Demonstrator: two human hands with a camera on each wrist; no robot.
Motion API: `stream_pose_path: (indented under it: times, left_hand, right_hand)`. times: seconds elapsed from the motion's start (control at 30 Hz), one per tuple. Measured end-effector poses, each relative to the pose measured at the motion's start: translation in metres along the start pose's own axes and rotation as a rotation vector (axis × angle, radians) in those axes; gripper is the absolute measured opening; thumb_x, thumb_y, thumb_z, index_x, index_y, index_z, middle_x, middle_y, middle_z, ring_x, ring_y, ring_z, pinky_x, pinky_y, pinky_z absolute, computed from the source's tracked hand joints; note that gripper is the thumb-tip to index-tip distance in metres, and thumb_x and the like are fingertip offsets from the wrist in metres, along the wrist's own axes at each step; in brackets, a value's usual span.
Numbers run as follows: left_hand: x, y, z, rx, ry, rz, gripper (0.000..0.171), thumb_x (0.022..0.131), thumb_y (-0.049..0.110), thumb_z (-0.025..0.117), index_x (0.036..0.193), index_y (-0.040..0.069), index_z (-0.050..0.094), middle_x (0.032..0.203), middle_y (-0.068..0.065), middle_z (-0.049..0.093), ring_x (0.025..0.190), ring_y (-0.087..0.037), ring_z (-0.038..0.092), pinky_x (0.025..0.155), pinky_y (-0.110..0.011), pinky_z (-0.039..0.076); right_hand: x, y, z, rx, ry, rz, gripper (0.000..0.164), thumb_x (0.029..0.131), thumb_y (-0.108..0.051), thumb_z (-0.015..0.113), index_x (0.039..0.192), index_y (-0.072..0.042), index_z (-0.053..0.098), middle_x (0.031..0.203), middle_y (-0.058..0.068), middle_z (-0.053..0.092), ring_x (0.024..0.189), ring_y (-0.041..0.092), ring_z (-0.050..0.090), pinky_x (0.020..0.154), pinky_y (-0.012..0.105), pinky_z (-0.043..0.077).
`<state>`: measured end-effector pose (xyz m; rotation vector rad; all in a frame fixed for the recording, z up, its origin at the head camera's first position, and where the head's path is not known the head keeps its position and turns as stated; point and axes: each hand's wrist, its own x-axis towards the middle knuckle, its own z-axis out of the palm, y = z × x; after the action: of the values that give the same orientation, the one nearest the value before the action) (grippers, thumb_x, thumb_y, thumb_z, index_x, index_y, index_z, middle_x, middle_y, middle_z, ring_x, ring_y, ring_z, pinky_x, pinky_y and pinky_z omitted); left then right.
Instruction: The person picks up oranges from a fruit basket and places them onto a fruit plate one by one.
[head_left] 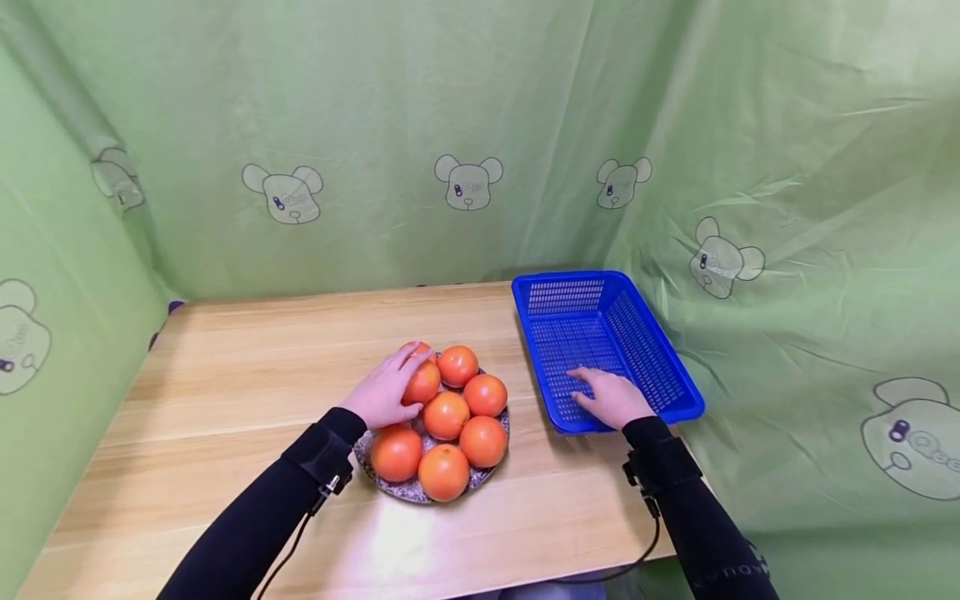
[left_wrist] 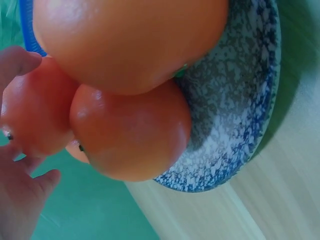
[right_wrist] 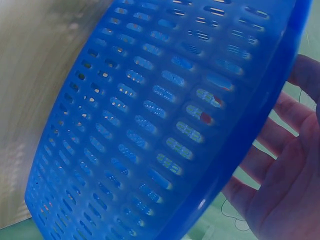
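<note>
A speckled blue-and-white plate carries several smooth round oranges. At its left side, my left hand grips one orange, thumb on the near side and fingers over the far side. In the left wrist view, finger and thumb lie on either side of that orange. My right hand hangs over the near rim of a blue plastic basket, fingers loosely extended and holding nothing. The right wrist view shows its fingers behind the basket's rim.
The wooden table reaches to a green curtain printed with bear heads at the back and sides. The basket stands at the table's right edge, against the curtain. Cables run from both wrist straps.
</note>
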<state>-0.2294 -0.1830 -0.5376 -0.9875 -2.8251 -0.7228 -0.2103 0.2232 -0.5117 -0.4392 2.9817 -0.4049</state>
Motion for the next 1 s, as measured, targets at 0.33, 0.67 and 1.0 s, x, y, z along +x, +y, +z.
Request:
stream_pose_path:
  times: [0.33,0.67,1.0]
  left_hand:
    - [-0.01,-0.004,-0.03,-0.027,0.018,-0.057,0.082,0.076,0.028,0.072,0.145,0.001,0.038,0.148,-0.024,0.039,0.137,-0.04,0.037,0.113,-0.051,0.033]
    - [-0.041,-0.032,-0.071,0.038,0.068,-0.278,0.039,0.091,0.019,0.055,0.125,0.0,0.06,0.124,-0.02,0.064,0.115,-0.038,0.06,0.097,-0.051,0.048]
    - [-0.103,-0.073,-0.074,0.103,-0.053,-0.462,0.032,0.087,0.015,0.053,0.112,-0.001,0.065,0.098,-0.017,0.071,0.091,-0.035,0.067,0.078,-0.05,0.053]
  right_hand:
    - [0.004,-0.006,-0.001,-0.001,-0.004,-0.028,0.042,0.092,-0.027,0.063,0.131,-0.011,0.059,0.129,0.016,0.062,0.12,0.035,0.057,0.099,0.052,0.047]
    - [-0.001,-0.008,-0.006,0.001,-0.018,-0.013,0.042,0.093,-0.027,0.062,0.132,-0.01,0.059,0.129,0.017,0.062,0.12,0.036,0.058,0.099,0.053,0.046]
    - [-0.003,-0.013,-0.008,-0.001,-0.023,-0.015,0.042,0.094,-0.027,0.061,0.132,-0.009,0.058,0.129,0.017,0.062,0.12,0.036,0.058,0.098,0.053,0.047]
